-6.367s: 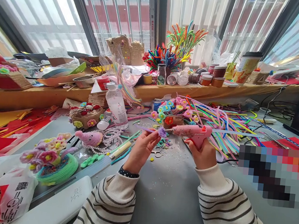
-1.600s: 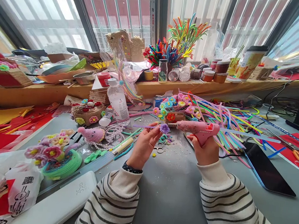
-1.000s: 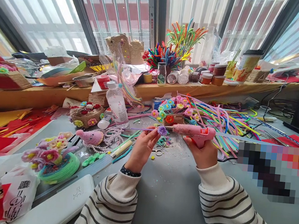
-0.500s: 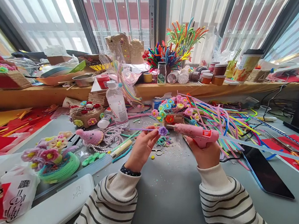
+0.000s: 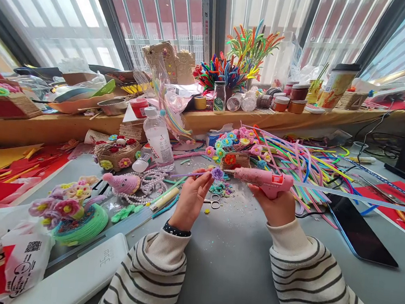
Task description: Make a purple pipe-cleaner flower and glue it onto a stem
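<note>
Between the fingers of my left hand (image 5: 194,196) is a purple pipe-cleaner flower (image 5: 217,173), its thin stem (image 5: 182,175) sticking out to the left. My right hand (image 5: 275,206) is wrapped round the handle of a pink hot glue gun (image 5: 262,178). The gun's nozzle points left and comes close to the flower; whether they touch I cannot tell. A long clear glue stick (image 5: 356,196) juts from the back of the gun. Just beyond my hands stands a small twine-wrapped basket (image 5: 235,162) with colourful flowers. Small scissors (image 5: 213,202) lie near my left hand.
Loose pipe cleaners (image 5: 312,162) spread at the back right, with a dark phone (image 5: 363,232) in front. On the left are a plastic bottle (image 5: 159,138), pearl strings (image 5: 152,185), a green flower pot (image 5: 82,226) and a white case (image 5: 79,274). Jars (image 5: 296,101) line the sill.
The flower and the glue gun have both shifted slightly left. The gun's nozzle is now nearer the flower. Both hands keep their hold.
</note>
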### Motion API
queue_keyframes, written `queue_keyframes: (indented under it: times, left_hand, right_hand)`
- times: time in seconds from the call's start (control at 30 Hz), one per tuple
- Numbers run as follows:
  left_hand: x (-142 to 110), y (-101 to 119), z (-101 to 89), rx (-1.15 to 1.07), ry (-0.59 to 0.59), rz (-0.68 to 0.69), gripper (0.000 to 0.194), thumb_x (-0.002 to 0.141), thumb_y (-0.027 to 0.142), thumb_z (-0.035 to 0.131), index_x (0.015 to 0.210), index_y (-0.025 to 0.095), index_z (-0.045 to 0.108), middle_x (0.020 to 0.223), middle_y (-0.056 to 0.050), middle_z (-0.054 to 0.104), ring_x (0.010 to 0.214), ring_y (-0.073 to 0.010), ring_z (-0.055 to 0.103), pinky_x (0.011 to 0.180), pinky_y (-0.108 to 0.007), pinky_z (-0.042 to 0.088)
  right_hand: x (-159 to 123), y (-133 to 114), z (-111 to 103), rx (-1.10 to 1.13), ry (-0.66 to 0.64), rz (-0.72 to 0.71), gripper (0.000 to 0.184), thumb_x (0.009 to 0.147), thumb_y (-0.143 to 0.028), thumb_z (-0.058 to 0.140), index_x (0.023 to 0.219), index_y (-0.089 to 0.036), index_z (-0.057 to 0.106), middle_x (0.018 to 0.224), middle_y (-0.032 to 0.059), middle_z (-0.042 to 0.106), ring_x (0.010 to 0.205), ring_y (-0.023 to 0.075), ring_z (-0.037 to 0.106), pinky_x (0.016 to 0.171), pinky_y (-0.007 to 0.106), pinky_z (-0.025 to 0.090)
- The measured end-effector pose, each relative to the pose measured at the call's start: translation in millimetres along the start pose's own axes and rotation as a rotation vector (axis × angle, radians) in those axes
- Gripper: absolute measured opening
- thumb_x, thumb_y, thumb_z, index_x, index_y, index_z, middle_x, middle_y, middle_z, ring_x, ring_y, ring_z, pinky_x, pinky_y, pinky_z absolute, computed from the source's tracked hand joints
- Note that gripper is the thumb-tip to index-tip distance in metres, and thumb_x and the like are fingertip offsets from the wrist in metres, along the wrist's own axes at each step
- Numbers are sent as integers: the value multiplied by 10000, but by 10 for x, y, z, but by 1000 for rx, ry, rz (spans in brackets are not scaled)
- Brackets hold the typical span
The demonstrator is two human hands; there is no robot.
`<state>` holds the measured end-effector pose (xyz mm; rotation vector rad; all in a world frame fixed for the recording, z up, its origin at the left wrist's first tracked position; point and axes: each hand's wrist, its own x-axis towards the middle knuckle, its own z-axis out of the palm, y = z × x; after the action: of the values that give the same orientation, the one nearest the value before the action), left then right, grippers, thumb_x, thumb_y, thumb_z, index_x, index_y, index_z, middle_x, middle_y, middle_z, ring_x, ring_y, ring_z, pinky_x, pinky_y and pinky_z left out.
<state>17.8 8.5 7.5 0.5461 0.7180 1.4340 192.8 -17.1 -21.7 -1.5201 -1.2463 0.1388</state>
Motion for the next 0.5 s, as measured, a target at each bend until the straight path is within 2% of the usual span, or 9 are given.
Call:
queue_keyframes:
  times: [0.2, 0.33, 0.5]
  left_hand:
    - [-19, -1, 17, 36, -61, 7, 167, 624, 82, 613, 755, 139, 526, 804, -14, 625, 734, -80, 597, 748, -181, 454]
    - [-26, -2, 23, 48, -86, 11, 164, 626, 91, 612, 756, 142, 527, 795, -8, 623, 722, -75, 596, 749, -182, 449]
    - [-26, 1, 25, 51, -92, 2, 156, 626, 98, 612, 747, 143, 526, 794, -6, 623, 718, -73, 596, 751, -184, 443]
  right_hand:
    - [0, 21, -9, -104, -36, 53, 261, 554, -429, 552, 480, -182, 512, 385, -18, 443, 397, 135, 460, 388, 252, 366]
    - [-8, 17, -17, -84, -43, 75, 211, 577, -380, 516, 496, -185, 526, 409, -14, 453, 427, 132, 463, 432, 260, 383]
    - [-14, 44, -11, -77, -59, 120, 217, 567, -382, 517, 468, -189, 503, 406, -13, 443, 411, 122, 427, 416, 258, 366]
